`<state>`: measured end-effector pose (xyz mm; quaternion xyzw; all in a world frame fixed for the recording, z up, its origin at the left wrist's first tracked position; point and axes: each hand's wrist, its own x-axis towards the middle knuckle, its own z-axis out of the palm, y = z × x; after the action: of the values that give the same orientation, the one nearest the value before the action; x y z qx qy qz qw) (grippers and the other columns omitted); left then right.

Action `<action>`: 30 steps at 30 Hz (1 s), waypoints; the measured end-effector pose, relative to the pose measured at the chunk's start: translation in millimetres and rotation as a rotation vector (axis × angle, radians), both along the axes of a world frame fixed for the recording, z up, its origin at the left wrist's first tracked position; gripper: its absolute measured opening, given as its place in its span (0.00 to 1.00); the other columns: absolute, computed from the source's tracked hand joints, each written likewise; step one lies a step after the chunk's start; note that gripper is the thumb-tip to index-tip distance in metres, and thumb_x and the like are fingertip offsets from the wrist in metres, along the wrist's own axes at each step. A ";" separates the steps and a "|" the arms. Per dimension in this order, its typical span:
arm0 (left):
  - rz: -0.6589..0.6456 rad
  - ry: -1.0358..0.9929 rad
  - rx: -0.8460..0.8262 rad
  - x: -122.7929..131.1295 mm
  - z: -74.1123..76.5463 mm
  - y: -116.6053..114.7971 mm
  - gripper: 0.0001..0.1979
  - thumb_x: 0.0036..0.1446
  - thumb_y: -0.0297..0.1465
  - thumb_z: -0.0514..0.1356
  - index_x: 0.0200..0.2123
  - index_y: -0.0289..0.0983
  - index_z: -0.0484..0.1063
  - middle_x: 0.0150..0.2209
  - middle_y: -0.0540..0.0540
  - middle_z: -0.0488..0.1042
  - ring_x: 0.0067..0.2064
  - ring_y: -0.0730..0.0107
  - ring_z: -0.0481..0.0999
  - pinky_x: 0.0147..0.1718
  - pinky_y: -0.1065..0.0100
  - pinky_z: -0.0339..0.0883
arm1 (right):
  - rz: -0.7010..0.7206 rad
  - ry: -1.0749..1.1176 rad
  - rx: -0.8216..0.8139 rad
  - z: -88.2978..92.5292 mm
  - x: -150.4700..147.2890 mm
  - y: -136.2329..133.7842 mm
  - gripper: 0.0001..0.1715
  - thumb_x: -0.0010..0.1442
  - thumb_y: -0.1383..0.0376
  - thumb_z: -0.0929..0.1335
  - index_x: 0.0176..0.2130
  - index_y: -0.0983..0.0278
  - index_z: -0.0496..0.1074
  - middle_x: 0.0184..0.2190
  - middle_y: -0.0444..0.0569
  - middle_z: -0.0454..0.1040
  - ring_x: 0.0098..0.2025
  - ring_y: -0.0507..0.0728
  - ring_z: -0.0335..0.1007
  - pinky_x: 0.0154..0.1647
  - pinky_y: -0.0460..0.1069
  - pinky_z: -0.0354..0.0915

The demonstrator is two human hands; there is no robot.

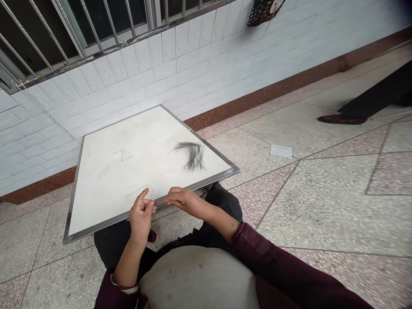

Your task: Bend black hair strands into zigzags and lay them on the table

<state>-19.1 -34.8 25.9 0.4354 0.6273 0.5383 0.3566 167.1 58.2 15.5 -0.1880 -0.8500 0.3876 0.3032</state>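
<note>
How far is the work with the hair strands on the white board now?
Done: one bent strand lies apart on the white board. In hand: left hand and right hand pinch a looped strand at the board's near edge. Left: the hair bundle looks untouched.

Hair bundle [191, 155] lies on the board [106, 201], right of a strand [122, 156].

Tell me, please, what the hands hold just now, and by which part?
The left hand pinches one end of a thin dark strand that loops over the white board. The right hand lies beside it; its grip cannot be told.
</note>
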 end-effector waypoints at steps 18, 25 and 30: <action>0.176 -0.099 -0.078 -28.8 -50.6 50.6 0.27 0.51 0.34 0.63 0.54 0.33 0.66 0.26 0.52 0.73 0.26 0.72 0.77 0.30 0.69 0.74 | -0.450 0.377 -0.867 -41.8 -28.9 -6.6 0.23 0.55 0.51 0.68 0.43 0.62 0.64 0.30 0.42 0.68 0.28 0.49 0.67 0.26 0.45 0.64; 0.164 -0.020 -0.118 -32.8 -56.4 89.2 0.26 0.52 0.31 0.62 0.55 0.31 0.66 0.26 0.51 0.73 0.24 0.74 0.76 0.27 0.71 0.72 | -0.362 0.240 -0.850 -66.3 -39.5 -9.7 0.23 0.51 0.50 0.70 0.39 0.63 0.64 0.27 0.39 0.65 0.25 0.49 0.66 0.24 0.45 0.65; 0.085 0.057 -0.144 -27.3 -55.7 109.1 0.26 0.53 0.35 0.62 0.55 0.33 0.67 0.29 0.49 0.74 0.24 0.75 0.76 0.25 0.72 0.71 | -0.372 0.208 -0.762 -70.2 -35.9 -3.9 0.18 0.54 0.53 0.68 0.38 0.62 0.65 0.26 0.40 0.66 0.25 0.50 0.66 0.24 0.46 0.66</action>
<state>-46.4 74.3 -29.8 0.3967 0.6922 0.4940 0.3457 131.2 54.3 -54.7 -0.3961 -0.5628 0.6294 0.3609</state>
